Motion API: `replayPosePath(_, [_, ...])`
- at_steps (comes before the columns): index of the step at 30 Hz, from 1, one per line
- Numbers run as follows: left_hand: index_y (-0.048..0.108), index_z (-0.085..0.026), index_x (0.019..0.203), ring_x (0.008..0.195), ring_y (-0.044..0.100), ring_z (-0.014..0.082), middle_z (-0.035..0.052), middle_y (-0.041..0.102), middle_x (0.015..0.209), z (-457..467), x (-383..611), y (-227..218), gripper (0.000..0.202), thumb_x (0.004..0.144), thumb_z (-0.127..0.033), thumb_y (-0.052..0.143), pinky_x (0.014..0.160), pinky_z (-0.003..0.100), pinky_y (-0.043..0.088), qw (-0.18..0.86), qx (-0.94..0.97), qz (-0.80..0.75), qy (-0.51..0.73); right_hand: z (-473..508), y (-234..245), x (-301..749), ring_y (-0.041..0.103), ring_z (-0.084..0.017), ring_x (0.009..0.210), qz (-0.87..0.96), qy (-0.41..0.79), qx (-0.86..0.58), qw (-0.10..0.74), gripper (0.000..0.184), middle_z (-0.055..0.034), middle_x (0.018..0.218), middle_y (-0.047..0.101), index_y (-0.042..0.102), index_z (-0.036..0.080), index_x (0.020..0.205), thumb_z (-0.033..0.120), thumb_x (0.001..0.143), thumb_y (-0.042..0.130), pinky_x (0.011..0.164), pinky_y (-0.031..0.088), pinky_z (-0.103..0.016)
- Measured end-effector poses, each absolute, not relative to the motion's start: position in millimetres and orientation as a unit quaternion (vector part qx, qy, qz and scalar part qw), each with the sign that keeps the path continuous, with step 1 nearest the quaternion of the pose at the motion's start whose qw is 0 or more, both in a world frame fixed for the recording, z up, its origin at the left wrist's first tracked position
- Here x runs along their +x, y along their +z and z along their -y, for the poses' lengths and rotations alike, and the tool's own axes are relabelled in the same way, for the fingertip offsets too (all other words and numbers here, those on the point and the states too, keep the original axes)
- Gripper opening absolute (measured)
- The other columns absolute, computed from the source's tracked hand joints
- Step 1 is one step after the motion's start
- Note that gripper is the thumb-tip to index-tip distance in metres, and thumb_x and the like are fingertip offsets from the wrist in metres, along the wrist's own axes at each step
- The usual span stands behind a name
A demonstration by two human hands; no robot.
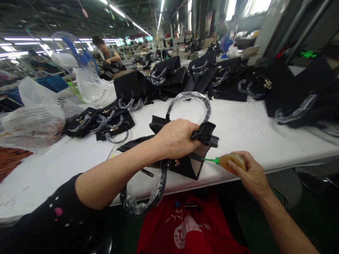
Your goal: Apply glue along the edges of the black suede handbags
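A black handbag (185, 165) with plastic-wrapped handles lies at the front edge of the white table (238, 130). My left hand (176, 137) is closed over its top, gripping the folded black material. One wrapped handle arches up behind the hand; the other hangs off the table edge. My right hand (249, 173) is closed round a small amber squeeze bottle (231, 161). Its green nozzle points at the bag's open side, touching or almost touching it.
Several more black handbags (201, 76) stand along the back of the table, and flatter bag parts (103, 123) lie at left. Clear plastic bags (34, 120) sit at far left. A person works at a distant table. Red cloth (185, 225) lies on my lap.
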State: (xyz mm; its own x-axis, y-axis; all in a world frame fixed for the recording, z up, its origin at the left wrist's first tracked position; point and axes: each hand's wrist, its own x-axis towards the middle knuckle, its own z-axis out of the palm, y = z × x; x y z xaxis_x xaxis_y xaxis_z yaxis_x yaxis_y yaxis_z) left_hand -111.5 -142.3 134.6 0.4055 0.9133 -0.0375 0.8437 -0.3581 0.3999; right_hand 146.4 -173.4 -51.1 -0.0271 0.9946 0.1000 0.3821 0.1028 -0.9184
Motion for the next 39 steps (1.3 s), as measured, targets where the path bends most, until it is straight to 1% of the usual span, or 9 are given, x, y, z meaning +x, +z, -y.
replayPosePath(4, [0.076,-0.019,0.084,0.074,0.065,0.017,0.0007,0.07,0.072,144.7,-112.4,134.4,0.014,0.082,-0.026,0.064,0.063,0.023,0.044,0.187,0.818,-0.535,0.1,177.3,-53.5,147.9,0.063,-0.019,0.079,0.634,0.39,-0.535,0.4,0.03,0.0012,0.09,0.068,0.064,0.026,0.103,0.049,0.083,0.07,0.071,0.051,-0.029])
replayPosePath(8, [0.077,-0.019,0.085,0.076,0.067,0.017,0.0009,0.073,0.076,148.3,-114.3,135.0,0.013,0.081,-0.026,0.067,0.067,0.023,0.048,0.195,0.815,-0.533,0.118,181.5,-58.2,147.4,0.062,-0.017,0.079,0.628,0.341,-0.536,0.45,0.027,0.0017,0.09,0.066,0.065,0.026,0.1,0.046,0.083,0.072,0.071,0.05,-0.027])
replayPosePath(12, [0.077,-0.018,0.081,0.076,0.068,0.0169,0.0005,0.074,0.076,151.0,-116.7,136.4,0.012,0.079,-0.028,0.07,0.07,0.023,0.051,0.218,0.813,-0.523,0.136,185.9,-64.0,149.4,0.062,-0.016,0.076,0.652,0.37,-0.513,0.419,0.026,0.0024,0.089,0.066,0.065,0.027,0.103,0.044,0.084,0.071,0.067,0.05,-0.025])
replayPosePath(16, [0.076,-0.019,0.08,0.077,0.069,0.017,0.0001,0.074,0.075,153.5,-118.6,136.8,0.012,0.079,-0.03,0.071,0.072,0.023,0.052,0.235,0.809,-0.519,0.146,189.8,-67.9,149.1,0.061,-0.015,0.078,0.643,0.337,-0.513,0.457,0.024,0.0021,0.092,0.065,0.064,0.027,0.103,0.042,0.085,0.072,0.07,0.05,-0.024])
replayPosePath(19, [0.076,-0.019,0.079,0.077,0.07,0.0172,0.0001,0.075,0.075,155.3,-119.9,135.9,0.012,0.079,-0.031,0.072,0.072,0.023,0.052,0.242,0.806,-0.519,0.15,192.6,-70.1,147.6,0.061,-0.014,0.077,0.662,0.341,-0.502,0.44,0.023,0.0026,0.091,0.065,0.064,0.028,0.104,0.04,0.086,0.071,0.069,0.049,-0.022])
replayPosePath(24, [0.076,-0.019,0.081,0.077,0.07,0.0168,-0.0006,0.075,0.075,156.6,-123.9,134.7,0.016,0.079,-0.034,0.073,0.074,0.023,0.053,0.279,0.803,-0.503,0.156,197.7,-72.4,147.2,0.061,-0.014,0.083,0.664,0.325,-0.495,0.456,0.022,0.002,0.096,0.064,0.063,0.029,0.106,0.039,0.088,0.07,0.074,0.049,-0.023])
replayPosePath(29, [0.077,-0.019,0.085,0.078,0.07,0.0174,-0.0004,0.075,0.076,163.4,-127.7,135.1,0.018,0.08,-0.035,0.072,0.075,0.025,0.055,0.312,0.792,-0.498,0.166,201.4,-70.9,147.6,0.061,-0.013,0.078,0.683,0.35,-0.474,0.432,0.022,0.003,0.094,0.064,0.064,0.03,0.108,0.038,0.088,0.07,0.069,0.049,-0.021])
replayPosePath(34, [0.077,-0.019,0.087,0.078,0.071,0.0169,-0.0004,0.075,0.076,170.3,-129.9,134.9,0.016,0.081,-0.033,0.072,0.076,0.024,0.055,0.318,0.791,-0.495,0.167,200.2,-73.8,145.9,0.061,-0.015,0.081,0.65,0.319,-0.501,0.473,0.021,0.0015,0.094,0.065,0.065,0.028,0.103,0.039,0.087,0.072,0.072,0.05,-0.023])
replayPosePath(39, [0.077,-0.019,0.087,0.079,0.071,0.0171,-0.0008,0.075,0.075,170.8,-130.2,135.4,0.015,0.082,-0.033,0.072,0.075,0.024,0.055,0.315,0.784,-0.507,0.171,200.8,-72.1,145.5,0.063,-0.017,0.08,0.66,0.369,-0.489,0.434,0.026,0.0003,0.094,0.066,0.066,0.027,0.105,0.042,0.085,0.072,0.068,0.052,-0.026])
